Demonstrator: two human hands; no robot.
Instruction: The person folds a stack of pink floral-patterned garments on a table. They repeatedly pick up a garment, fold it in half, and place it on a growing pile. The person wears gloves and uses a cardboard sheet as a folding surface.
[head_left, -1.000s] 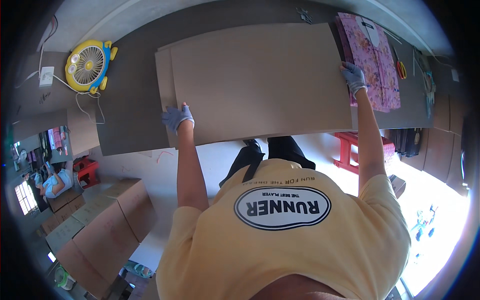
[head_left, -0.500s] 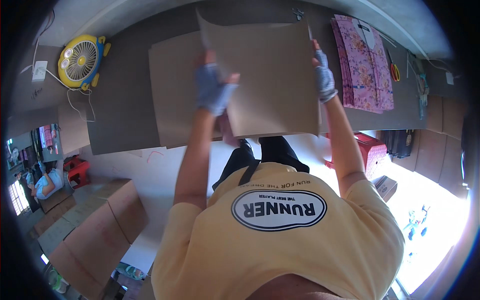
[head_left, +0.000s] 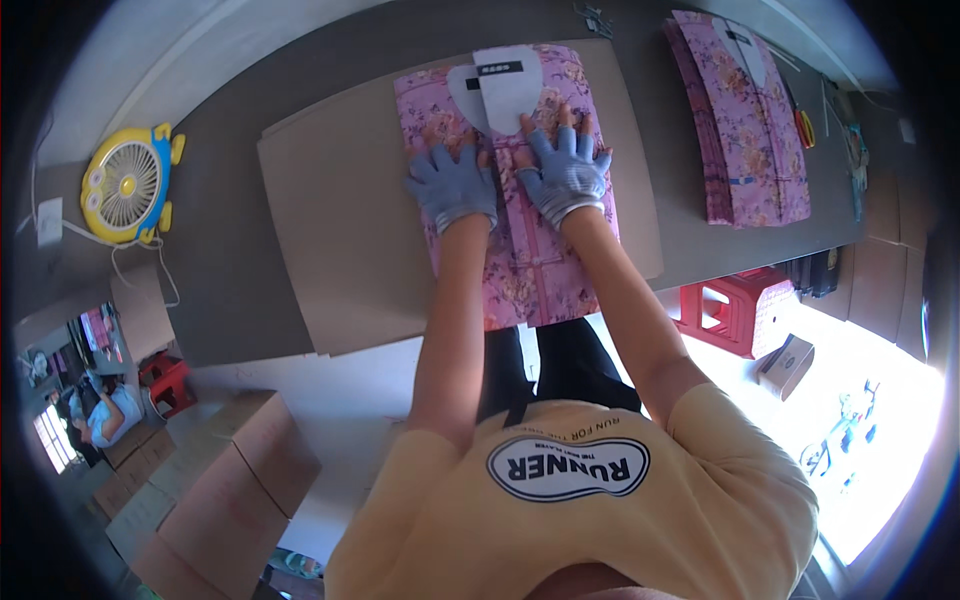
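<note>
A folded pink floral garment with a white neck section lies on brown cardboard sheets in front of me. My left hand rests flat on the garment's left half, fingers spread. On the right half lies my right hand, palm down with its fingers apart. Both wear blue-grey fingerless gloves with white cuffs. Neither hand grips anything. The garment's front edge reaches the table edge near my legs.
A stack of similar pink floral garments lies on the dark table at right, beside yellow-handled scissors. A yellow-and-blue fan stands left. Below are red stools and cardboard boxes. Another person sits far left.
The raised cardboard sheet is no longer in my hands. The folded pink garment now shows on the cardboard, and both hands have come closer together and lie flat on it.
</note>
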